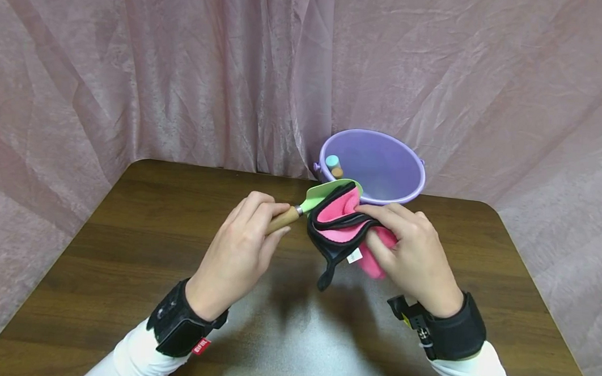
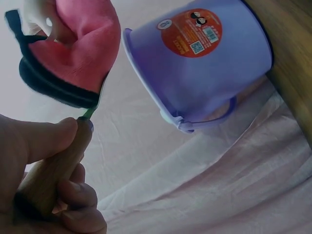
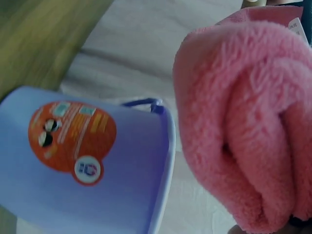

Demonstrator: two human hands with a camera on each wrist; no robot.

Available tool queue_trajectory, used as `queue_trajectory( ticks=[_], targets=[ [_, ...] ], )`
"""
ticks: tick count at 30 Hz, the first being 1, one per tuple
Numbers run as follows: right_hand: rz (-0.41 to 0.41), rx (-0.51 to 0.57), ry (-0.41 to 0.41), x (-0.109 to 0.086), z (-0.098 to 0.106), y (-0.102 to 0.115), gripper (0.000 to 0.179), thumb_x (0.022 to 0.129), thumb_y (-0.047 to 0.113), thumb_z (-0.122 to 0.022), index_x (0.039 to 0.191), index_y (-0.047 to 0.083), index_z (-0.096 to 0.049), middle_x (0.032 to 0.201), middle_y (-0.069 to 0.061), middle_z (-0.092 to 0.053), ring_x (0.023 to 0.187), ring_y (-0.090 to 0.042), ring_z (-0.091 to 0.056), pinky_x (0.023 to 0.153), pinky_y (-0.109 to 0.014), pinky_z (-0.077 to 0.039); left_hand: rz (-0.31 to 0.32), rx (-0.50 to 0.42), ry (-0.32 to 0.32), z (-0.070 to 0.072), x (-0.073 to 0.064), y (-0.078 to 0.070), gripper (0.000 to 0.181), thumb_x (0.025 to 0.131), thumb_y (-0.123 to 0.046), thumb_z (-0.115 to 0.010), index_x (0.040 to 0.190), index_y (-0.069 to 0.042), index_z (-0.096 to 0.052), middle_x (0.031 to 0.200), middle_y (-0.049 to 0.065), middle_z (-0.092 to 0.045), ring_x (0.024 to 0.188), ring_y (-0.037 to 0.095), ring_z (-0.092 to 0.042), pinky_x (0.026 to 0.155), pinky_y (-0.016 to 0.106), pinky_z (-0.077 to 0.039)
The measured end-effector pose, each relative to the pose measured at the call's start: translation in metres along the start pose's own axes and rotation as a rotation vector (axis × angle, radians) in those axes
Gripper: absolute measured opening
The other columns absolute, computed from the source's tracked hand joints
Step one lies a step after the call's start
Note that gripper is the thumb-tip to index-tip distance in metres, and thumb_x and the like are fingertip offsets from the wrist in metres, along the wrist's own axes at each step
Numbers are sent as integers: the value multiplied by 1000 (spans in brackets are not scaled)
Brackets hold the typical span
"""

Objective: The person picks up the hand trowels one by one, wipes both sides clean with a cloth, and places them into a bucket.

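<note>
My left hand (image 1: 242, 244) grips the wooden handle of a small garden trowel (image 1: 278, 220) with a light green blade. The blade points up and right, raised over the table near the bucket. In my right hand (image 1: 414, 251) is a bunched pink cleaning cloth (image 1: 343, 213) with black edging, a black hanging loop and a white tag. The cloth lies against the trowel blade and covers much of it. Fluffy pink folds of the cloth (image 3: 243, 122) fill the right wrist view and hide most of that hand.
A purple bucket (image 1: 418, 189) stands at the back edge of the wooden table (image 1: 149, 248), right of centre. Inside it, at the left, show a light blue round end (image 1: 332, 162) and a tan round end (image 1: 337, 172). A pink curtain (image 1: 225, 82) hangs behind.
</note>
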State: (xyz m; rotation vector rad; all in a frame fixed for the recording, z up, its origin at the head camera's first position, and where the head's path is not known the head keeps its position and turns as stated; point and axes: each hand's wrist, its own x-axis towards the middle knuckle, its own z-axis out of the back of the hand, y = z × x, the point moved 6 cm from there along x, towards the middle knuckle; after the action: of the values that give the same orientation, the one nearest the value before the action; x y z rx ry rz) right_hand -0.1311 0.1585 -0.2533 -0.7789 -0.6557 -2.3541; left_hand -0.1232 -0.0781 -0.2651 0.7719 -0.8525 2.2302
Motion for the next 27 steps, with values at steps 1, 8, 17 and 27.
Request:
queue_trajectory(
  ticks=[1, 8, 17, 27],
  targets=[
    [7, -30, -11, 0, 1, 1, 35, 84, 10, -62, 116, 17, -75, 99, 4, -70, 70, -9, -57, 63, -34, -35, 0, 1, 0, 0, 0, 0, 32, 89, -6, -72, 120, 0, -63, 107, 6, -56, 98, 19, -55, 88, 32, -45],
    [40, -200, -83, -1, 8, 3, 34, 84, 12, -65, 116, 16, -75, 93, 0, -70, 71, -15, -60, 60, -37, -27, -11, 4, -6, 2, 0, 3, 31, 90, -7, -71, 119, 0, -63, 107, 6, -56, 98, 20, -55, 88, 32, -45],
    [74, -278, -168, 2, 18, 2, 31, 88, 13, -60, 116, 14, -75, 87, -5, -69, 77, -23, -63, 61, -42, -30, -17, -1, -10, 5, 2, 5, 31, 89, -6, -72, 119, -1, -63, 106, 7, -57, 97, 20, -55, 87, 32, -45],
    [29, -291, -231, 3, 28, -7, 35, 87, 8, -60, 118, 15, -75, 91, -8, -68, 79, -26, -64, 61, -44, -27, -4, -36, -7, 6, 2, 8, 30, 90, -8, -72, 117, -2, -64, 106, 3, -57, 96, 17, -54, 85, 30, -44]
  ],
)
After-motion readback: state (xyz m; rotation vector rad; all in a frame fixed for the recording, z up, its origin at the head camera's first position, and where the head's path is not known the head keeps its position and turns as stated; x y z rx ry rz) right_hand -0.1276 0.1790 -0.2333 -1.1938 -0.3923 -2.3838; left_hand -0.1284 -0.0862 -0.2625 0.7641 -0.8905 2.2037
